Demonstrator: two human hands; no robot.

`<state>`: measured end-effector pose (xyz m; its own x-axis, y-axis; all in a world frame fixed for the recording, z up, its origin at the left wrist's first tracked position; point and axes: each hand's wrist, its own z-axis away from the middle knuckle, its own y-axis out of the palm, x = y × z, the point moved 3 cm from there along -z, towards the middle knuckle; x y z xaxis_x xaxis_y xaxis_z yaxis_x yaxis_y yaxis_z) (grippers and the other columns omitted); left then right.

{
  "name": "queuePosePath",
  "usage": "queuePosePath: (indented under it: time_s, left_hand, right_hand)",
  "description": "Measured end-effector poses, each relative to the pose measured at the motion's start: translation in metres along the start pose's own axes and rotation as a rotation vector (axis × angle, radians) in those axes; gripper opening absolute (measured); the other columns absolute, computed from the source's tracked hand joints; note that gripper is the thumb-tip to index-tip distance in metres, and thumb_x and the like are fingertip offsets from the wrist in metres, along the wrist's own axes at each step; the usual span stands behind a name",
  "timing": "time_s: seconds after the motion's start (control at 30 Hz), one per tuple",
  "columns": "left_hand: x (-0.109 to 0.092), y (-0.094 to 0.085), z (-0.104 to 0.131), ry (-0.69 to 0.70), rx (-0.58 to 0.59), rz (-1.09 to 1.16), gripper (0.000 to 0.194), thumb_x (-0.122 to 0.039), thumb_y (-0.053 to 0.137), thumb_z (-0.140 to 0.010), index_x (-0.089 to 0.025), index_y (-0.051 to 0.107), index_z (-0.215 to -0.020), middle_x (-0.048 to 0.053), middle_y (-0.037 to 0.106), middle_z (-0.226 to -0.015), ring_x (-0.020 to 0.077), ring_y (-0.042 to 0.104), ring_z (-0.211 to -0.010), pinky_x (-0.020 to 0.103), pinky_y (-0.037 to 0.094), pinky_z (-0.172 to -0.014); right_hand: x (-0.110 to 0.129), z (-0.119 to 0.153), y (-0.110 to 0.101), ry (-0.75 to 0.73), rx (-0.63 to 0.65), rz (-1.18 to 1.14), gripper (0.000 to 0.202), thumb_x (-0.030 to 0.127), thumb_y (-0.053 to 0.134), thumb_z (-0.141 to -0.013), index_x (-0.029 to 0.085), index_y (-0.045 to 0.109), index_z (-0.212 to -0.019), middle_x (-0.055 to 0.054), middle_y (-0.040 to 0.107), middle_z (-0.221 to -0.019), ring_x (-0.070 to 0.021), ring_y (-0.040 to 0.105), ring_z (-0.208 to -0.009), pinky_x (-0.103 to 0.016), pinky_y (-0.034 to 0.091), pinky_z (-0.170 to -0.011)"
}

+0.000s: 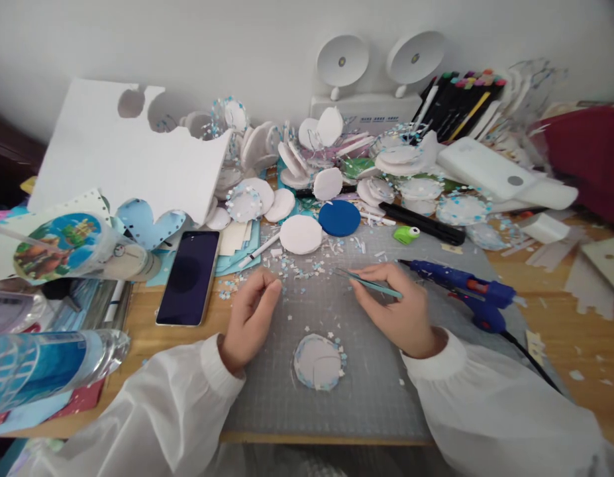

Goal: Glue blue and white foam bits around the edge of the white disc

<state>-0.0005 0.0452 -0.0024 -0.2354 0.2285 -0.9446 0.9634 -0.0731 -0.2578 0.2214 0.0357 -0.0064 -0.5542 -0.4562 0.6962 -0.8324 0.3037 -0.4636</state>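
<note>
My right hand (399, 308) holds teal tweezers (376, 285), their tips pointing left over small paper bits (311, 266) on the grey cutting mat (366, 404). Across from it, my left hand (252, 315) rests with its fingers curled in; whether anything is inside cannot be made out. Between and below the hands lies a white disc (319, 362) edged with tiny blue and white pieces. A plain white disc (301, 234) and a blue disc (339, 218) sit side by side beyond the paper bits.
A blue glue gun (465, 281) lies right of my right hand. On the left are a phone (188, 278), a plastic bottle (53, 364) and a cup (78, 248). Decorated discs, a green punch (406, 234) and markers (460, 106) crowd the back.
</note>
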Motion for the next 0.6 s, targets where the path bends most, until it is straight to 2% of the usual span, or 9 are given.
queuePosePath:
  time_s: [0.17,0.27,0.4,0.5,0.6]
  left_hand:
    - [0.003,0.001,0.001,-0.043,-0.05,0.025,0.043,-0.02,0.05,-0.088,-0.019,0.02,-0.058,-0.006,0.024,-0.055,0.0092,0.023,-0.052,0.025,0.023,-0.051]
    - [0.002,0.0,0.002,-0.063,-0.082,0.019,0.048,-0.02,0.054,-0.085,-0.019,0.014,-0.057,-0.006,0.018,-0.053,0.0081,0.017,-0.05,0.026,0.019,-0.048]
    - [0.005,-0.002,0.005,-0.144,-0.073,0.014,0.052,-0.028,0.055,-0.085,-0.019,0.015,-0.054,-0.006,0.015,-0.051,0.0076,0.014,-0.048,0.027,0.015,-0.047]
    - [0.009,0.0,0.008,-0.167,-0.059,0.155,0.055,-0.039,0.049,-0.089,-0.019,0.015,-0.051,-0.005,0.015,-0.05,0.0082,0.015,-0.047,0.028,0.016,-0.047]
    - [0.011,0.001,0.009,-0.145,-0.029,0.303,0.055,-0.041,0.042,-0.093,-0.018,0.015,-0.05,-0.005,0.014,-0.048,0.0088,0.015,-0.046,0.03,0.016,-0.048]
  right_hand:
    - [0.001,0.001,-0.001,0.036,0.002,-0.05,0.017,0.009,0.067,-0.075,0.021,0.058,-0.083,-0.004,0.068,-0.083,-0.0184,0.067,-0.082,-0.032,0.053,-0.074]
    - [0.002,0.002,0.001,0.054,0.052,-0.115,0.018,0.01,0.068,-0.075,0.021,0.058,-0.085,-0.004,0.068,-0.085,-0.0182,0.067,-0.083,-0.031,0.054,-0.074]
    - [0.002,0.005,0.003,0.089,0.17,-0.223,0.016,0.012,0.067,-0.077,0.02,0.058,-0.087,-0.005,0.068,-0.086,-0.0182,0.067,-0.082,-0.03,0.054,-0.073]
    - [0.005,0.008,0.005,0.086,0.302,-0.356,0.016,0.012,0.066,-0.078,0.02,0.057,-0.088,-0.004,0.067,-0.085,-0.0181,0.067,-0.082,-0.031,0.054,-0.072]
    - [0.008,0.01,0.007,0.073,0.444,-0.465,0.015,0.012,0.064,-0.08,0.02,0.056,-0.089,-0.004,0.066,-0.085,-0.0171,0.066,-0.081,-0.03,0.054,-0.07]
